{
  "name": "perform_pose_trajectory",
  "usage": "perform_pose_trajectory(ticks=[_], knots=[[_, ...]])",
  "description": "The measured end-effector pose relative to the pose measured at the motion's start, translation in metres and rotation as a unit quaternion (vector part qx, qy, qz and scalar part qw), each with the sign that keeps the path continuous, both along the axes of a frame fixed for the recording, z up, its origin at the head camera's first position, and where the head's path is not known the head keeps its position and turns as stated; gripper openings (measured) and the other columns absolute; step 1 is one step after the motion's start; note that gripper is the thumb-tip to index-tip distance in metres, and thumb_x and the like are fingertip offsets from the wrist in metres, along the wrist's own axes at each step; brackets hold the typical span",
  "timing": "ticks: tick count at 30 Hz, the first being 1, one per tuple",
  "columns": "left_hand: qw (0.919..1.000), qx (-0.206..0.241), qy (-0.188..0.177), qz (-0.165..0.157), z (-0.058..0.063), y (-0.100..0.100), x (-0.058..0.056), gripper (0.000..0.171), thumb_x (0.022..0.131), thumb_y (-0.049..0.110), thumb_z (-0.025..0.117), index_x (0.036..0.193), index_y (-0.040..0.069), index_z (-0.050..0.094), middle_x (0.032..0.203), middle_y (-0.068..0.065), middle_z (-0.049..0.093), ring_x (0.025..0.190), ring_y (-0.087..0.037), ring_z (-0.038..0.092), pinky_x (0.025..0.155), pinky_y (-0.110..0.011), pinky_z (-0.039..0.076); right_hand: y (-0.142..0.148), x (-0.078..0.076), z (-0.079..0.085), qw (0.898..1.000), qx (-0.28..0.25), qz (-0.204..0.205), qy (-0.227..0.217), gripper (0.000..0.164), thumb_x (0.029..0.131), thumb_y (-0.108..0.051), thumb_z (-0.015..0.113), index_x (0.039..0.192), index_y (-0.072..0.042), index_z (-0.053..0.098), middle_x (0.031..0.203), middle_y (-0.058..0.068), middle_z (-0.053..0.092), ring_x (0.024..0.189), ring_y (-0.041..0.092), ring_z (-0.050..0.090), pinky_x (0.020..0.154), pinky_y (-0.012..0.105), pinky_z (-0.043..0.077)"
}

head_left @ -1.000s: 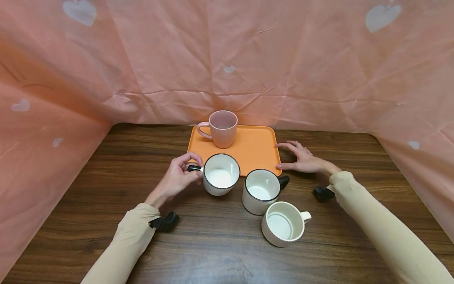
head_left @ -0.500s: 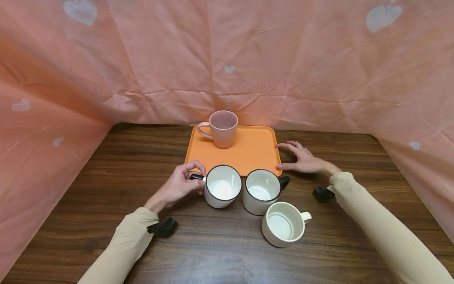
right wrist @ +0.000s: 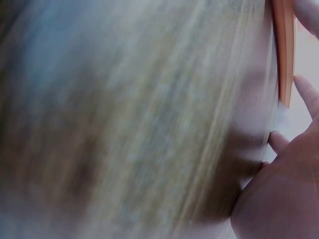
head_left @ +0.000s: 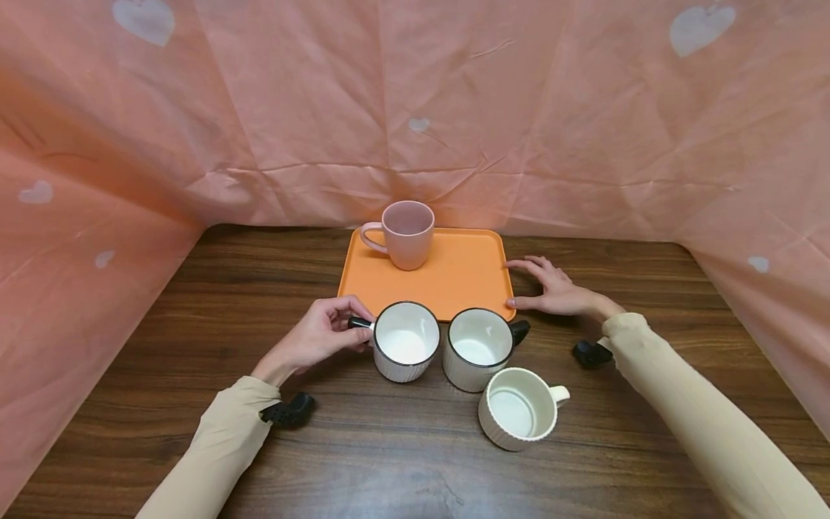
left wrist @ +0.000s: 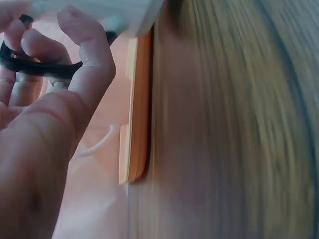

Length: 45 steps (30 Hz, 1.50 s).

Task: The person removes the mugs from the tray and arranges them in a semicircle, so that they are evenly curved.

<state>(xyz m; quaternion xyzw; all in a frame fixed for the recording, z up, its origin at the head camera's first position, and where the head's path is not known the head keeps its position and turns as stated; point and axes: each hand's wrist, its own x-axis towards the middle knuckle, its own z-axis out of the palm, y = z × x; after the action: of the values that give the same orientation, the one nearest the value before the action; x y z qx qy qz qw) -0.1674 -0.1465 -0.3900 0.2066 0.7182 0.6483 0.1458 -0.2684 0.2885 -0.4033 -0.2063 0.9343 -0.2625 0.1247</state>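
Observation:
In the head view my left hand [head_left: 319, 334] pinches the black handle of a white ribbed mug [head_left: 407, 335] with a black rim, which stands in front of the tray. The left wrist view shows fingers [left wrist: 92, 50] curled about that black handle [left wrist: 42, 67]. Just right of it is a second black-rimmed mug [head_left: 478, 346], its handle pointing right. An orange tray [head_left: 463, 277] carries a pink mug [head_left: 408, 238] at its back left. My right hand [head_left: 551, 290] is spread at the tray's right edge, thumb and a finger touching the rim.
A cream mug [head_left: 517, 411] with a scalloped rim stands nearest the front, handle to the right, close against the second black-rimmed mug. The dark wooden table [head_left: 337, 461] ends at a pink cloth backdrop [head_left: 454, 108] with white hearts.
The left hand has brought its mug back from the tray's front edge to beside the second black-rimmed mug, and it barely shifts since. The right hand and other mugs stay put.

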Motion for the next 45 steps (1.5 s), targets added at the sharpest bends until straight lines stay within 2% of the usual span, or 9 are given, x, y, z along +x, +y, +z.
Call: perform_pose_trajectory(ticks=[6,11,19,28,38,45], knots=[[0.9971,-0.065,0.039,0.011,-0.001,-0.007,-0.001,0.019,0.091,0.001,0.074,0.108,-0.001,0.067,0.100,-0.007,0.065,0.079,-0.014,0.067,0.069,-0.031,0.061,0.000,0.001,0.002,1.000,0.001,-0.004,-0.007,0.078,0.091,-0.044,0.075,0.156,-0.021,0.038,0.166,0.025,0.018,0.155,0.045,0.010,0.117,0.076,0.004],[0.9948,-0.085,0.056,-0.001,-0.001,-0.005,-0.002,0.019,0.090,0.002,0.075,0.108,0.002,0.068,0.101,-0.011,0.065,0.079,-0.013,0.067,0.068,-0.029,0.060,0.001,0.001,0.000,1.000,0.001,-0.005,-0.012,0.078,0.091,-0.044,0.074,0.156,-0.022,0.038,0.166,0.025,0.017,0.155,0.045,0.009,0.117,0.077,0.004],[0.9949,-0.080,0.060,-0.013,-0.002,0.000,-0.005,0.018,0.090,0.002,0.074,0.107,0.004,0.068,0.097,-0.007,0.066,0.077,-0.012,0.065,0.067,-0.028,0.060,0.002,0.000,-0.001,1.000,0.002,-0.005,-0.010,0.078,0.091,-0.046,0.074,0.156,-0.023,0.038,0.166,0.024,0.017,0.156,0.045,0.009,0.117,0.077,0.003],[0.9946,-0.082,0.062,-0.013,-0.003,0.003,-0.007,0.018,0.091,0.002,0.072,0.108,0.004,0.069,0.103,-0.010,0.066,0.084,-0.011,0.065,0.070,-0.025,0.059,0.000,0.000,0.000,1.000,0.004,-0.007,-0.012,0.079,0.091,-0.046,0.074,0.157,-0.023,0.038,0.167,0.024,0.016,0.156,0.045,0.008,0.117,0.077,0.003],[0.9937,-0.076,0.077,-0.030,0.000,0.006,-0.018,0.018,0.091,-0.003,0.071,0.108,-0.001,0.069,0.109,-0.013,0.067,0.098,-0.011,0.064,0.078,-0.022,0.058,0.000,-0.001,0.001,1.000,0.007,-0.006,-0.015,0.078,0.091,-0.046,0.074,0.157,-0.023,0.038,0.167,0.024,0.016,0.156,0.045,0.007,0.117,0.077,0.003],[0.9941,-0.075,0.072,-0.029,0.001,0.007,-0.021,0.019,0.091,-0.003,0.070,0.111,-0.002,0.068,0.110,-0.014,0.067,0.096,-0.013,0.064,0.080,-0.021,0.058,-0.002,0.000,0.003,1.000,0.007,-0.007,-0.014,0.078,0.091,-0.045,0.074,0.157,-0.024,0.038,0.167,0.024,0.017,0.156,0.045,0.006,0.118,0.076,0.004]])
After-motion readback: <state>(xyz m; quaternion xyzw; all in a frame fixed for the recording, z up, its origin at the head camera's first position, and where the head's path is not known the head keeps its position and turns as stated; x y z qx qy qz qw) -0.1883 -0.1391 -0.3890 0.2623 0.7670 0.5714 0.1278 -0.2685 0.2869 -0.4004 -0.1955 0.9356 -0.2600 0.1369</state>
